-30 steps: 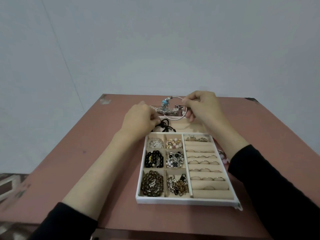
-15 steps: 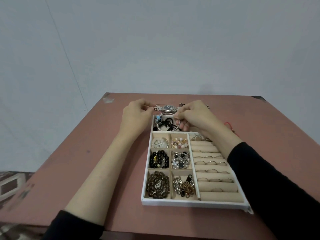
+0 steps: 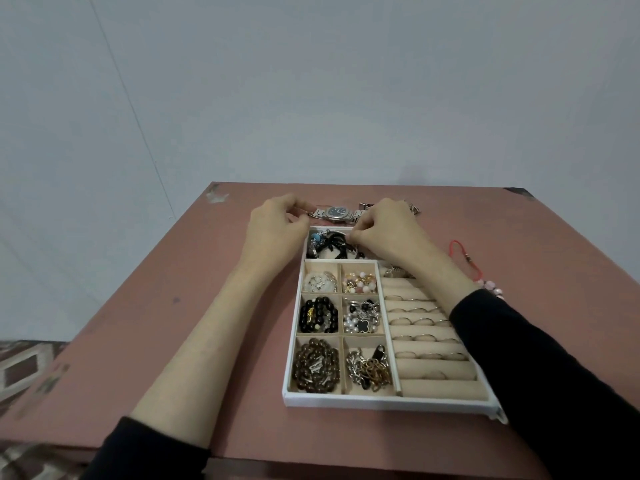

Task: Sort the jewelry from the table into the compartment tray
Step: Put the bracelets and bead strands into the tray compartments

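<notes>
A worn reddish-brown tabletop (image 3: 166,334) filled the lower view, its paint chipped at the far left corner. Patterned floor (image 3: 20,362) showed past its left edge, and a plain pale wall (image 3: 346,98) rose behind the far edge. The white compartment tray (image 3: 346,400) sat just inside the near edge, right of centre. Its small cells on the left held beads and chains, and the padded rolls on the right carried rings (image 3: 420,322).

In the wide cell at the tray's far end lay a black cord (image 3: 337,242) tangled with a charm bangle (image 3: 316,238). The right grip (image 3: 384,230) hung over that cell, fingers curled tight with their tips down at the cord. Whether they pinched anything could not be told. The left grip (image 3: 277,226) sat just outside the tray's far left corner, curled likewise. Its fingertips were beside the strap of a silver watch (image 3: 337,212) lying between tray and far edge, and any hold could not be told.

Left of the tray a broad stretch of tabletop ran to the left edge. On the narrower right strip lay a red cord with pink beads (image 3: 489,284).
</notes>
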